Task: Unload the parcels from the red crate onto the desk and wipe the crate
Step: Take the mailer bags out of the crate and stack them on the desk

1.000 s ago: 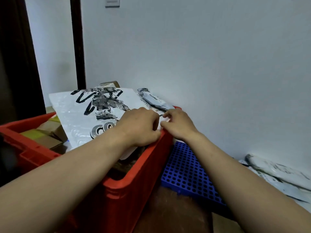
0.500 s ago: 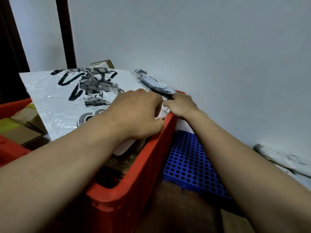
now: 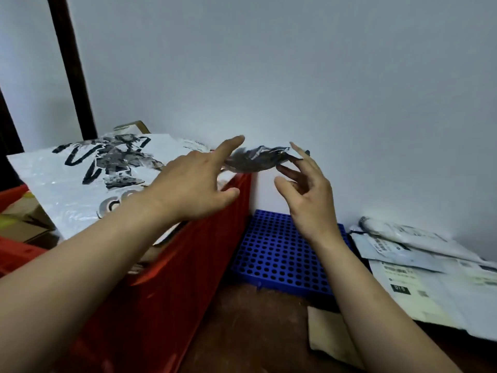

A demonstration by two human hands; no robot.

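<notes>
- The red crate (image 3: 172,265) sits at my left with its far corner close to the wall. It holds plenty yet, so I judge I am mid-unloading and the wiping is a long way off.
- A big white printed bag (image 3: 67,189) lies slanted across the crate's top, with cardboard boxes (image 3: 21,224) beneath it. It covers most of what is left, which is likely why I go for the small thing at the corner first.
- White parcels (image 3: 419,265) lie flat in a loose pile on the surface (image 3: 242,332) at my right, against the wall. I take that as the spot for unloaded ones.
- A blue perforated panel (image 3: 274,254) lies flat between crate and pile.
- My left hand (image 3: 188,189) reaches over the crate's right rim, palm down. Its fingers (image 3: 231,146) are straight and spread, the forefinger stretched to the left end of the small grey parcel (image 3: 255,158). It grips nothing.
- My right hand (image 3: 309,200) stands edge-up outside the crate, fingers (image 3: 298,154) loosely fanned, their tips at the parcel's right end. Blur keeps me from telling whether they pinch it.
- The parcel hangs crumpled just above the crate's far right corner, between both hands.
</notes>
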